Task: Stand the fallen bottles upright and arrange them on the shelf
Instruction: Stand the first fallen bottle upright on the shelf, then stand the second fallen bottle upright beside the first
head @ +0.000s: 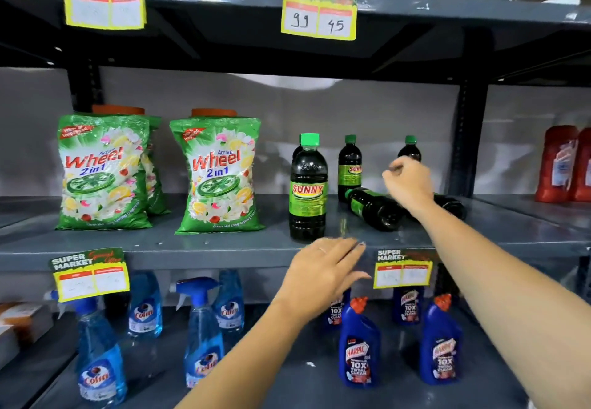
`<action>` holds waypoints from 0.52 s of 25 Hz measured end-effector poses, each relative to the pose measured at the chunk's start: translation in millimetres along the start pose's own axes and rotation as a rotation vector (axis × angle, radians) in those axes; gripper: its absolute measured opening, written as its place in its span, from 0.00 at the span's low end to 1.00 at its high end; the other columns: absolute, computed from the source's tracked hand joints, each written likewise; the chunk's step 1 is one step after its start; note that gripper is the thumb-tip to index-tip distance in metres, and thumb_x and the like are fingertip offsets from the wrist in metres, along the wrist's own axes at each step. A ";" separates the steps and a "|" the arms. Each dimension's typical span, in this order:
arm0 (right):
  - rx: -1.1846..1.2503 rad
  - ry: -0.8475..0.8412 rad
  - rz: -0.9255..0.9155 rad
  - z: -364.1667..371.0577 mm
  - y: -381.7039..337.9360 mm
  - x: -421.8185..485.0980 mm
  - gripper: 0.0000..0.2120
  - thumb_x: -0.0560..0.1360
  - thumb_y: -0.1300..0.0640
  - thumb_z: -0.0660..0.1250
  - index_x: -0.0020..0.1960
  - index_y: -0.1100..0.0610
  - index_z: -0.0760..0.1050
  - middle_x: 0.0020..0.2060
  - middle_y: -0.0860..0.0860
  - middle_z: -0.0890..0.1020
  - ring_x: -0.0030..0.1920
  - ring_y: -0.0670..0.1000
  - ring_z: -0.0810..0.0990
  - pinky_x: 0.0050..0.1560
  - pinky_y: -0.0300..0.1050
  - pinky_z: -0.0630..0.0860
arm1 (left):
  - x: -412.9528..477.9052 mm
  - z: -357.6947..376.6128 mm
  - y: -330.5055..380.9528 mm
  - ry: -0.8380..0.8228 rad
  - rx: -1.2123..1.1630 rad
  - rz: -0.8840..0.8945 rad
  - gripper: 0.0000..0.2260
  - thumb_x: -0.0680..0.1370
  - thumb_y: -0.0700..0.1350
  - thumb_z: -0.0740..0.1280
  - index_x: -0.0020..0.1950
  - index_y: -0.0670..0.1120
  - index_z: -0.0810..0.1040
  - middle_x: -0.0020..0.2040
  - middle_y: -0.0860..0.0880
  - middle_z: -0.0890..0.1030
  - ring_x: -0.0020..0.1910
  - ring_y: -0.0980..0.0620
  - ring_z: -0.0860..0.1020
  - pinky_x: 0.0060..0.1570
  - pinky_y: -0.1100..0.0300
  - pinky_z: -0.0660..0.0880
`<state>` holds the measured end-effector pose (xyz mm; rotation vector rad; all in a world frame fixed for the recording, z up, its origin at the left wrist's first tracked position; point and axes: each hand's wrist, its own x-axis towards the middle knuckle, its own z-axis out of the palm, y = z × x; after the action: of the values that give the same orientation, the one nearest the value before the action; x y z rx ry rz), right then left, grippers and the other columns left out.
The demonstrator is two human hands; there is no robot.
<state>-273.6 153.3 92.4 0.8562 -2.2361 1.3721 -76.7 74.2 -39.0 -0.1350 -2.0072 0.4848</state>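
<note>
Three dark green-capped Sunny bottles stand on the middle shelf (192,245): one at the front (308,191), one behind it (350,165), and a third (410,149) partly hidden by my right hand. A fallen bottle (372,207) lies on its side, base toward me. A second fallen bottle (452,205) lies behind my right wrist, mostly hidden. My right hand (407,183) hovers above the fallen bottles, fingers curled, holding nothing. My left hand (323,272) is open, palm down, at the shelf's front edge below the front bottle.
Two green Wheel detergent bags (102,172) (219,175) stand at the left of the same shelf. Red bottles (563,165) stand at the far right. Blue Colin sprays (204,338) and Harpic bottles (359,351) fill the lower shelf. Price tags hang on the shelf edges.
</note>
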 end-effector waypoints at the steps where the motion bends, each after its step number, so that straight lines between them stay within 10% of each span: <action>1: -0.095 -0.107 0.021 1.4 3.7 7.5 0.10 0.75 0.54 0.64 0.52 0.58 0.78 0.49 0.55 0.81 0.53 0.57 0.80 0.49 0.47 0.74 | 5.6 9.8 3.6 -0.073 0.032 -0.004 0.22 0.80 0.56 0.61 0.64 0.41 0.75 0.63 0.44 0.79 0.59 0.46 0.77 0.58 0.51 0.75; 7: -0.118 -0.599 0.233 8.6 -1.3 9.8 0.48 0.68 0.31 0.67 0.75 0.61 0.62 0.74 0.59 0.65 0.71 0.61 0.67 0.66 0.51 0.66 | 11.3 39.4 17.0 -0.152 0.250 -0.078 0.23 0.80 0.57 0.56 0.66 0.42 0.73 0.61 0.45 0.80 0.58 0.46 0.77 0.56 0.53 0.73; 13: 0.046 -0.407 0.231 20.5 12.6 5.7 0.27 0.71 0.43 0.72 0.59 0.64 0.74 0.55 0.59 0.78 0.48 0.57 0.75 0.45 0.44 0.70 | 4.8 45.8 11.6 -0.093 0.273 -0.038 0.20 0.81 0.55 0.60 0.66 0.43 0.73 0.60 0.46 0.80 0.57 0.47 0.78 0.57 0.54 0.74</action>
<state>-286.4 137.6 78.2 0.9913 -2.6921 1.4598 -120.3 73.5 -57.7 0.0953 -2.0081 0.7458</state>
